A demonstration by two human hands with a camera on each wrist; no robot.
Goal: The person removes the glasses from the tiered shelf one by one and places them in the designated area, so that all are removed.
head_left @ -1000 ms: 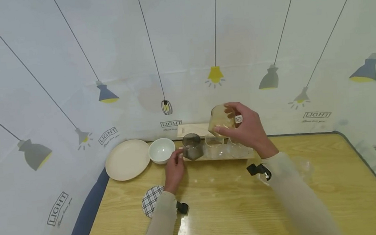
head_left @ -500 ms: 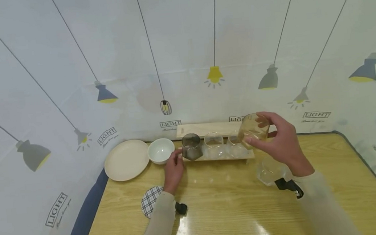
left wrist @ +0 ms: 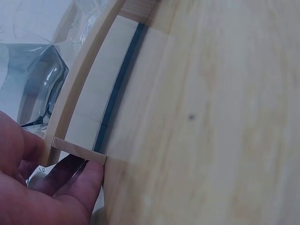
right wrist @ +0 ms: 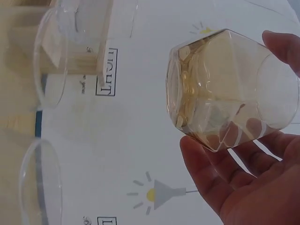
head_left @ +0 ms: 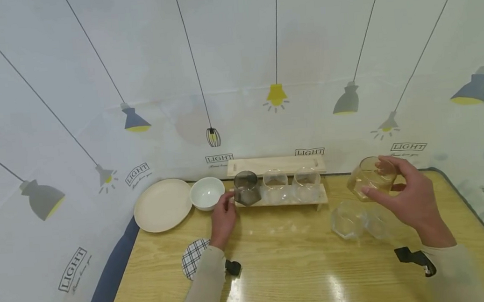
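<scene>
The yellow-brown glass (head_left: 370, 179) is between the thumb and fingers of the right hand (head_left: 416, 199), which grip its sides and hold it up off the table (head_left: 283, 265). Near those fingers, lower down, two see-through glasses, one (head_left: 348, 219) and another (head_left: 378, 223), stand close together. If the right hand dips too low, I think the glasses could knock and chip. The held glass looks smooth, so a loose pinch might let it slip. The left hand (head_left: 223, 218) pinches the end of the wooden rack (head_left: 323, 194). Just past its fingertips stands a dark glass (head_left: 247, 190), then two clear cups (head_left: 290, 185). A hard tug there could tip them over. The bowl (head_left: 207, 191) sits just beside the left fingers and might get bumped.
</scene>
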